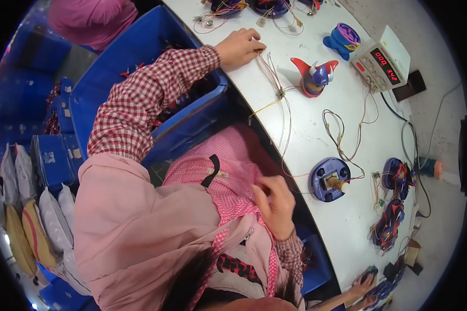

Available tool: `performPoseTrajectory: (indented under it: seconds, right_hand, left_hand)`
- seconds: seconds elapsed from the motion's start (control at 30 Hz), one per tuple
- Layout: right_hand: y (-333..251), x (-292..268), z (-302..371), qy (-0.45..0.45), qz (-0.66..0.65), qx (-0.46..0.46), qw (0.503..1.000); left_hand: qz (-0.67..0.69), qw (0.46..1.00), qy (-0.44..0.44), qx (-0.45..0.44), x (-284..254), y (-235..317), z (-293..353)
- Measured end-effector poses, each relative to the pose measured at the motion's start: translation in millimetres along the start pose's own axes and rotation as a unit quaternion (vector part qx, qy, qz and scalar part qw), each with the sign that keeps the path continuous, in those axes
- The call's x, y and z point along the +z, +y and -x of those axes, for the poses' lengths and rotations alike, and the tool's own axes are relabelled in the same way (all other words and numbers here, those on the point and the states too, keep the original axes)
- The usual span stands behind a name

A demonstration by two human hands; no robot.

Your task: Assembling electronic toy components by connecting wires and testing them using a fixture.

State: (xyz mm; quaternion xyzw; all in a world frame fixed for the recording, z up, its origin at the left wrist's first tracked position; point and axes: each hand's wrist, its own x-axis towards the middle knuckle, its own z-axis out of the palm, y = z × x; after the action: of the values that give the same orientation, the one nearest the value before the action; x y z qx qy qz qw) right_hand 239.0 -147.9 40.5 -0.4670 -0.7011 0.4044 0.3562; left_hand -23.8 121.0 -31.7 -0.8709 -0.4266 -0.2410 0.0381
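Observation:
On the white table my left hand (pixel 241 47) pinches the end of a bundle of thin wires (pixel 270 71), with a small brown piece at the fingertips. These wires run to a small knot-like joint (pixel 281 94) and toward a purple toy figure (pixel 317 79) with red wing-like parts. My right hand (pixel 276 207) is curled in front of my pink checked apron (pixel 233 192), off the table edge; what its fingers hold, if anything, is hidden. Closest to it on the table lies a round purple toy base (pixel 330 179) with black feet and a tan cylinder, joined to wires.
A power supply (pixel 381 63) with a red display stands at the back, beside a blue holder (pixel 342 40) with purple coils. Wired purple parts (pixel 389 223) lie at the right. A blue bin (pixel 187 116) of parts stands under my left arm. Another person's hands (pixel 363 287) work at lower right.

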Motion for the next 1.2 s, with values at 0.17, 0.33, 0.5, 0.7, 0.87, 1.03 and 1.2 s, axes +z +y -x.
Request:
performPoseTrajectory:
  seconds: [0.17,0.33,0.5,0.7,0.87,1.03,1.2]
  right_hand:
    - [2.2,35.3,-27.3,0.049,0.029,-0.021,0.998]
    - [-8.5,26.2,-81.1,0.213,0.224,0.014,0.951]
    - [39.8,20.8,-137.8,0.165,0.408,0.015,0.898]
    - [50.9,26.6,-144.6,0.165,0.310,0.116,0.929]
    - [53.6,22.7,-142.2,0.174,0.249,0.142,0.942]
    - [44.9,11.7,-133.2,0.204,0.408,-0.013,0.890]
    - [-6.1,49.7,-76.7,0.177,0.219,0.061,0.958]
  left_hand:
    - [0.066,0.993,-0.082,0.057,-9.4,-8.1,-6.8]
    - [0.138,0.983,-0.038,0.113,-24.2,5.8,2.1]
    - [0.212,0.967,0.040,0.134,-26.0,14.7,11.8]
    - [0.394,0.918,0.028,-0.019,-24.5,19.8,24.8]
    - [0.483,0.872,0.005,-0.077,-23.7,29.4,30.1]
    - [0.552,0.831,-0.018,-0.058,-14.4,52.8,43.8]
    - [0.636,0.724,-0.188,-0.189,-43.7,66.7,57.6]
